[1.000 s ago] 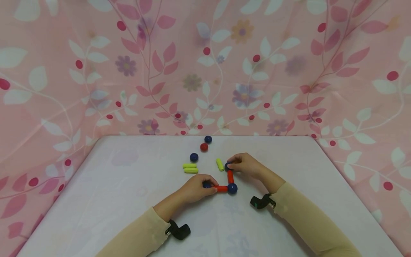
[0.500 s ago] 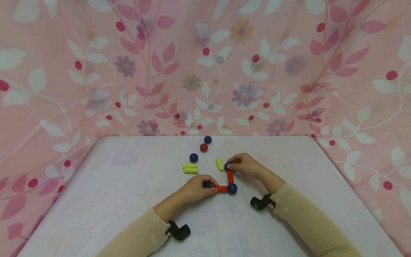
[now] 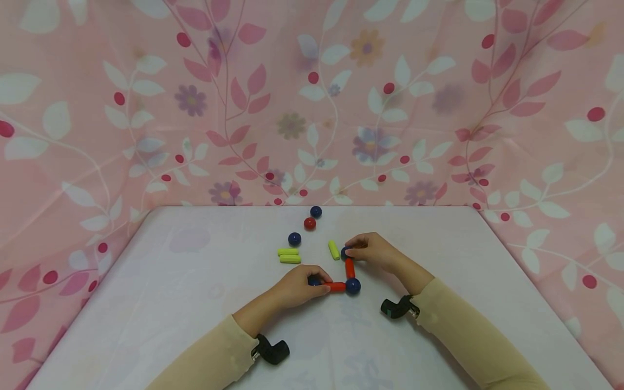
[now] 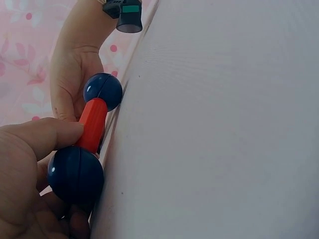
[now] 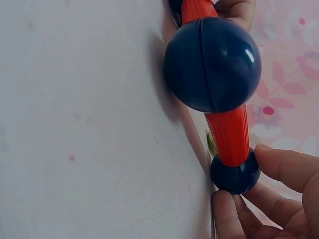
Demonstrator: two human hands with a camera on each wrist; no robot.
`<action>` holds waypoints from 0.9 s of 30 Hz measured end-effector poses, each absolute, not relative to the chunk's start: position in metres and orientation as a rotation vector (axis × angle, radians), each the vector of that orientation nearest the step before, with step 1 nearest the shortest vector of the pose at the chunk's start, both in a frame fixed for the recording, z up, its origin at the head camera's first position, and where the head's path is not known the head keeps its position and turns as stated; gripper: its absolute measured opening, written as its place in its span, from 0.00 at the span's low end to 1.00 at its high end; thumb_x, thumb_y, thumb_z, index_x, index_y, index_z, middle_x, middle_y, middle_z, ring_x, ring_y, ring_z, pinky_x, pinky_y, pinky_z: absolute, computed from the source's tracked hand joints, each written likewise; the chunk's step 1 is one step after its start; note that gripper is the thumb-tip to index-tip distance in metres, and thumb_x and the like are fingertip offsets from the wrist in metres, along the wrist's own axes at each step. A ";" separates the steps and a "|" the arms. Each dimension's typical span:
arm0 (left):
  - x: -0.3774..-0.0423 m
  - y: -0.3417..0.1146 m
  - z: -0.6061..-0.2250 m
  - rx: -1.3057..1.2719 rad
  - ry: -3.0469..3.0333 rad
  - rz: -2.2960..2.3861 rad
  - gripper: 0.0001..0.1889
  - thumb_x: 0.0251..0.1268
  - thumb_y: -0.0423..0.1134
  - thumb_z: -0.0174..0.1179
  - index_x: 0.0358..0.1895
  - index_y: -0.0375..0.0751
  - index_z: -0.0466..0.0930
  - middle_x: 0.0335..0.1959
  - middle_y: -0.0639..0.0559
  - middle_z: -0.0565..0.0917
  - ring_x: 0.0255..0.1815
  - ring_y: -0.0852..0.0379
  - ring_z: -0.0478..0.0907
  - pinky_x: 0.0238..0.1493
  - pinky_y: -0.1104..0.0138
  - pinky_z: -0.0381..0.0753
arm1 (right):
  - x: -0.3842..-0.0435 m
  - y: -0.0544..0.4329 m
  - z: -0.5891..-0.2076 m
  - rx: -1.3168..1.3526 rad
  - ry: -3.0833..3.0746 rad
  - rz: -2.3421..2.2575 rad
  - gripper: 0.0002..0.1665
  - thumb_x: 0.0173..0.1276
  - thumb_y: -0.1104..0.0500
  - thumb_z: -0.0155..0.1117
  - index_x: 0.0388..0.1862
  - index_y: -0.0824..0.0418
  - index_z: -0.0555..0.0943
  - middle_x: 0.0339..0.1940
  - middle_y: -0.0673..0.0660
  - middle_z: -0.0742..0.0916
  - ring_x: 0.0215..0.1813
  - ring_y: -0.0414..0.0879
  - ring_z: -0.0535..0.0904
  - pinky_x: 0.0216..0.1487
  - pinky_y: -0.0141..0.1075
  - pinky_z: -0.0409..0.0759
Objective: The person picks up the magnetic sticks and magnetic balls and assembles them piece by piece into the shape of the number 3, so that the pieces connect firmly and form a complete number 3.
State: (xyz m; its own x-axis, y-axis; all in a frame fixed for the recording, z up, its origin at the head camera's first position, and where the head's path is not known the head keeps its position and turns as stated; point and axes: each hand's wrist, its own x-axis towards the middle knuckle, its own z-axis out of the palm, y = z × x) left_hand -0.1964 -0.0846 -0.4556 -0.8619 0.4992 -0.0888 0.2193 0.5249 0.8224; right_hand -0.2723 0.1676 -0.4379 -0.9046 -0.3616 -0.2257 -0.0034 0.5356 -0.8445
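Observation:
An L-shaped piece made of two red rods and blue balls lies on the table between both hands. Its corner is a blue ball. One red rod runs left from it, and the other red rod runs away toward the back. My left hand grips the left end, thumb on the rod and fingers about the left blue ball. With thumb and fingers, my right hand pinches the far blue ball. In the right wrist view the corner ball looms large in front.
Two yellow-green rods lie side by side left of the hands, and a third yellow-green rod lies near the right fingers. Behind them sit a blue ball, a red ball and another blue ball near the table's back edge.

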 end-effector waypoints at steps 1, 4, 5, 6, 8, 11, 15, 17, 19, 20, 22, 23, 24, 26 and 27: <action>-0.196 -0.085 -0.456 0.599 2.454 1.258 0.05 0.69 0.45 0.65 0.44 0.57 0.85 0.38 0.64 0.82 0.45 0.58 0.75 0.52 0.60 0.72 | -0.272 0.168 -0.438 -0.301 2.404 -1.321 0.20 0.70 0.56 0.68 0.57 0.65 0.83 0.49 0.58 0.86 0.46 0.48 0.80 0.49 0.40 0.81; -0.196 -0.085 -0.456 0.601 2.453 1.259 0.05 0.69 0.45 0.65 0.44 0.57 0.85 0.37 0.63 0.82 0.45 0.59 0.75 0.52 0.60 0.72 | -0.271 0.169 -0.436 -0.305 2.421 -1.309 0.21 0.70 0.56 0.68 0.58 0.65 0.82 0.51 0.59 0.86 0.48 0.49 0.80 0.50 0.40 0.81; -0.196 -0.085 -0.456 0.603 2.453 1.258 0.05 0.69 0.45 0.65 0.44 0.57 0.85 0.37 0.63 0.82 0.45 0.59 0.75 0.52 0.60 0.72 | -0.270 0.170 -0.435 -0.304 2.432 -1.304 0.21 0.71 0.56 0.67 0.58 0.64 0.82 0.51 0.59 0.85 0.49 0.50 0.80 0.50 0.40 0.81; -0.196 -0.085 -0.456 0.605 2.453 1.258 0.05 0.69 0.45 0.65 0.44 0.57 0.85 0.37 0.63 0.82 0.45 0.59 0.75 0.52 0.60 0.72 | -0.269 0.170 -0.434 -0.299 2.444 -1.300 0.20 0.71 0.56 0.67 0.58 0.64 0.82 0.52 0.59 0.85 0.49 0.50 0.80 0.50 0.40 0.81; -0.196 -0.085 -0.456 0.608 2.452 1.257 0.05 0.69 0.45 0.65 0.45 0.56 0.85 0.37 0.63 0.82 0.45 0.59 0.75 0.52 0.60 0.72 | -0.268 0.172 -0.432 -0.302 2.466 -1.296 0.20 0.71 0.56 0.67 0.58 0.64 0.82 0.52 0.59 0.85 0.50 0.50 0.81 0.51 0.41 0.81; -0.196 -0.084 -0.455 0.607 2.450 1.255 0.05 0.69 0.45 0.64 0.45 0.56 0.85 0.37 0.63 0.81 0.45 0.58 0.75 0.52 0.60 0.72 | -0.266 0.174 -0.431 -0.306 2.498 -1.314 0.19 0.71 0.57 0.66 0.57 0.65 0.82 0.51 0.59 0.85 0.49 0.50 0.82 0.50 0.41 0.81; -0.196 -0.084 -0.454 0.593 2.446 1.253 0.06 0.69 0.45 0.65 0.45 0.56 0.86 0.37 0.62 0.81 0.45 0.58 0.74 0.51 0.60 0.72 | -0.261 0.177 -0.431 -0.331 2.534 -1.339 0.16 0.69 0.59 0.67 0.53 0.65 0.83 0.46 0.57 0.86 0.44 0.48 0.82 0.47 0.39 0.80; -0.196 -0.084 -0.453 0.591 2.446 1.253 0.06 0.69 0.45 0.65 0.45 0.56 0.86 0.37 0.62 0.81 0.45 0.58 0.74 0.51 0.59 0.72 | -0.256 0.178 -0.430 -0.330 2.545 -1.337 0.14 0.69 0.59 0.68 0.51 0.64 0.84 0.43 0.56 0.87 0.43 0.48 0.81 0.45 0.38 0.79; -0.196 -0.084 -0.453 0.589 2.446 1.253 0.06 0.69 0.45 0.65 0.45 0.56 0.85 0.37 0.62 0.81 0.45 0.57 0.74 0.51 0.59 0.72 | -0.252 0.178 -0.430 -0.346 2.545 -1.336 0.13 0.68 0.59 0.68 0.49 0.63 0.84 0.42 0.55 0.87 0.42 0.48 0.80 0.44 0.38 0.78; -0.196 -0.084 -0.453 0.588 2.447 1.253 0.06 0.69 0.45 0.65 0.45 0.56 0.85 0.37 0.62 0.81 0.45 0.57 0.74 0.51 0.59 0.72 | -0.250 0.178 -0.429 -0.342 2.545 -1.331 0.12 0.68 0.59 0.69 0.48 0.63 0.84 0.42 0.55 0.87 0.42 0.48 0.80 0.44 0.37 0.78; -0.196 -0.084 -0.454 0.588 2.448 1.253 0.05 0.69 0.45 0.65 0.45 0.57 0.85 0.37 0.62 0.81 0.45 0.57 0.74 0.51 0.59 0.72 | -0.247 0.178 -0.429 -0.338 2.545 -1.317 0.12 0.69 0.59 0.68 0.48 0.63 0.84 0.41 0.55 0.86 0.42 0.47 0.80 0.43 0.37 0.78; -0.196 -0.084 -0.455 0.588 2.449 1.252 0.05 0.68 0.45 0.65 0.45 0.57 0.85 0.37 0.62 0.81 0.45 0.57 0.74 0.51 0.59 0.72 | -0.245 0.178 -0.429 -0.332 2.542 -1.317 0.12 0.69 0.59 0.68 0.48 0.64 0.84 0.41 0.55 0.86 0.41 0.47 0.80 0.43 0.37 0.79; -0.197 -0.084 -0.455 0.588 2.450 1.251 0.05 0.68 0.45 0.65 0.45 0.57 0.85 0.37 0.62 0.81 0.45 0.57 0.74 0.51 0.59 0.72 | -0.244 0.178 -0.429 -0.323 2.544 -1.312 0.12 0.69 0.60 0.68 0.48 0.64 0.84 0.41 0.55 0.86 0.41 0.47 0.80 0.42 0.36 0.79; -0.197 -0.084 -0.457 0.589 2.452 1.249 0.05 0.68 0.45 0.65 0.44 0.57 0.85 0.37 0.62 0.81 0.45 0.57 0.74 0.51 0.59 0.72 | -0.241 0.178 -0.429 -0.304 2.538 -1.309 0.12 0.69 0.60 0.68 0.49 0.63 0.83 0.40 0.54 0.86 0.40 0.47 0.80 0.42 0.37 0.79; -0.197 -0.084 -0.457 0.589 2.452 1.249 0.05 0.68 0.46 0.65 0.44 0.57 0.85 0.37 0.62 0.81 0.45 0.57 0.74 0.51 0.59 0.72 | -0.239 0.178 -0.429 -0.299 2.533 -1.310 0.12 0.68 0.60 0.67 0.49 0.63 0.83 0.40 0.54 0.86 0.40 0.47 0.79 0.42 0.37 0.79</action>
